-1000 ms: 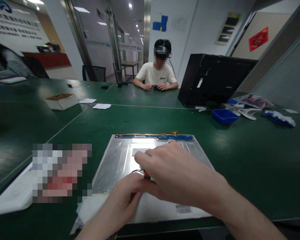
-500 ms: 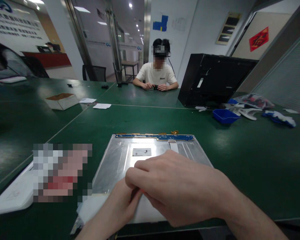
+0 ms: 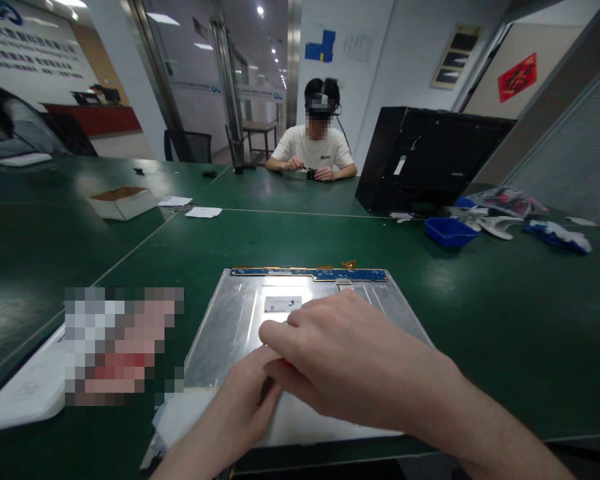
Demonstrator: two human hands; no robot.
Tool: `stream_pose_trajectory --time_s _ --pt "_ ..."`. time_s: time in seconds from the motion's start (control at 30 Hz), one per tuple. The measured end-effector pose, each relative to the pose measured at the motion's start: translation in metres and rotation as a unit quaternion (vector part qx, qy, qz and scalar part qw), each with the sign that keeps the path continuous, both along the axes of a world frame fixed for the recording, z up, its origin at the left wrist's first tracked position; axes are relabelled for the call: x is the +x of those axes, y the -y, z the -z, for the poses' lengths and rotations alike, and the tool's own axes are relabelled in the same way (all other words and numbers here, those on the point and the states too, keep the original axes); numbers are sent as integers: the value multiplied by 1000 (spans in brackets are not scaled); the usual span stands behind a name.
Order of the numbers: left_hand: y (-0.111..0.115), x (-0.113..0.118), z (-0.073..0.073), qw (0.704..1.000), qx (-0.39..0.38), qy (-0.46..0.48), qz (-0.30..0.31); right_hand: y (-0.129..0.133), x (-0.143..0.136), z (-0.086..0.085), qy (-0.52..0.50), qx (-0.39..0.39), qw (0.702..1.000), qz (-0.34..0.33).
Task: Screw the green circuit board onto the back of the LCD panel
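Observation:
A display panel (image 3: 220,340) lies metal back up at the table's front edge. A narrow blue circuit board (image 3: 353,275) runs along its far side, with a white ribbon connector (image 3: 345,285) below it. Over the panel's near middle, my right hand (image 3: 353,360) is closed, its fingers curled down; a speck of red shows under them. My left hand (image 3: 245,390) lies under and beside it, thumb bent inward, its fingertips covered by the right hand. What either hand grips is hidden. A whitish film or sheet (image 3: 185,413) sits at the panel's near left corner, by my left wrist.
On the left are a white plastic piece (image 3: 25,393) and a blurred-out patch. A small open box (image 3: 124,203) and papers (image 3: 203,212) lie farther back. A black monitor (image 3: 430,160), blue tray (image 3: 451,232) and gloves (image 3: 557,237) stand right. A person (image 3: 313,147) sits opposite.
My right hand has shifted slightly up and to the right, tilting over the panel and covering more of the ribbon. My left hand stays nearly still. The person opposite has moved a hand slightly.

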State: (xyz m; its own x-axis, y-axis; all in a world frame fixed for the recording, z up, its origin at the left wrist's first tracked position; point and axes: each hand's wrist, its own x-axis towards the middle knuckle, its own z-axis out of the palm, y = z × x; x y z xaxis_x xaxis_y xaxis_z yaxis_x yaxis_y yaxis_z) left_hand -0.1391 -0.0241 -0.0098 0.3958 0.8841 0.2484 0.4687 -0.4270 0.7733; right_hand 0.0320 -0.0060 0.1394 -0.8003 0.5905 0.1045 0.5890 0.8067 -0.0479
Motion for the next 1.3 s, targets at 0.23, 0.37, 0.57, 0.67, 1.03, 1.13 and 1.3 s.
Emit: stream_pose_trajectory --time_s 0.23,0.37,0.57,0.67,1.03,1.13,1.3 --pt "1 1 0 999 22 -26 12 -4 6 -3 -2 -27 999 -16" --pt "1 0 2 999 37 -26 29 -7 6 3 -3 13 1000 5" --pt "1 1 1 1000 5 -18 19 -6 4 0 4 18 1000 -11" --pt "1 0 1 1000 0 -20 21 -4 5 -3 10 -5 1000 -21" --pt "1 -2 5 999 7 -25 31 -8 4 3 3 23 1000 4" --pt "2 -1 2 999 -9 -26 33 -6 5 -2 12 -5 1000 -11" --pt "3 -1 6 999 -3 -27 19 -6 7 -4 12 -21 1000 -16"
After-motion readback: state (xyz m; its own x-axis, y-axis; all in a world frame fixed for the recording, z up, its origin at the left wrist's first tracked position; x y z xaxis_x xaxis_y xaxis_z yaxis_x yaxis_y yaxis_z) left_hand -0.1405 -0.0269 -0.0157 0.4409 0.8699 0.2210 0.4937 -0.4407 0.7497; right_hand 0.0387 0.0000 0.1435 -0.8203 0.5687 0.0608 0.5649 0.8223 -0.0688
